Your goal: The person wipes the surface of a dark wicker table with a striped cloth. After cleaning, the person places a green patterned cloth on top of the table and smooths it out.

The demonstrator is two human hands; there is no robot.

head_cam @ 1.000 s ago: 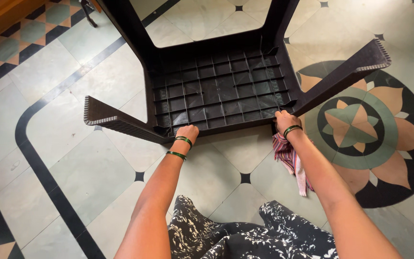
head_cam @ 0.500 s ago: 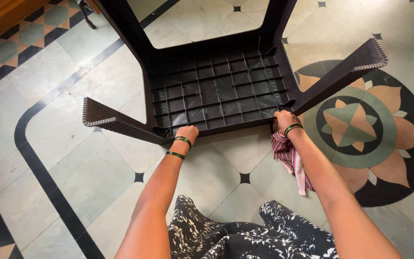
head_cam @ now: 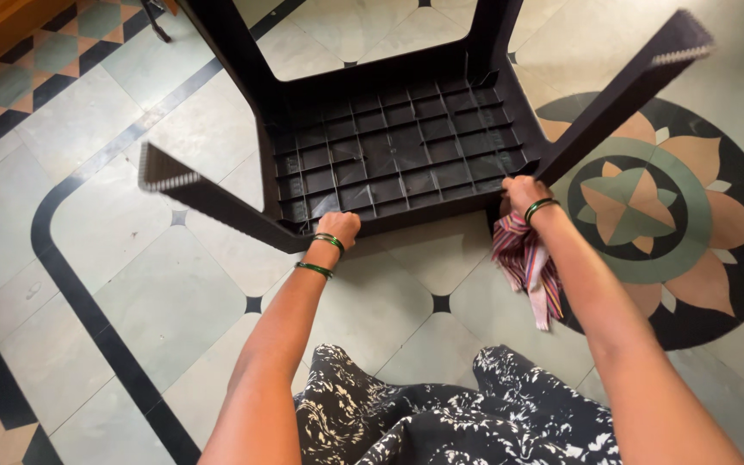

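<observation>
Both hands gripped the near edge of the overturned plastic table [head_cam: 389,155] on the tiled floor [head_cam: 174,293]: left hand [head_cam: 338,227] closed on the rim, right hand [head_cam: 523,195] clamping a striped cloth [head_cam: 525,263] against it. An even, balanced hold seemed advisable.

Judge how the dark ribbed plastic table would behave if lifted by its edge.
The dark ribbed plastic table looks fairly light: its underside is a thin hollow grid. The moulded ribs suggest it stays stiff. Tipped with legs in the air and gripped at one edge by the left hand and right hand, it could swing.
</observation>
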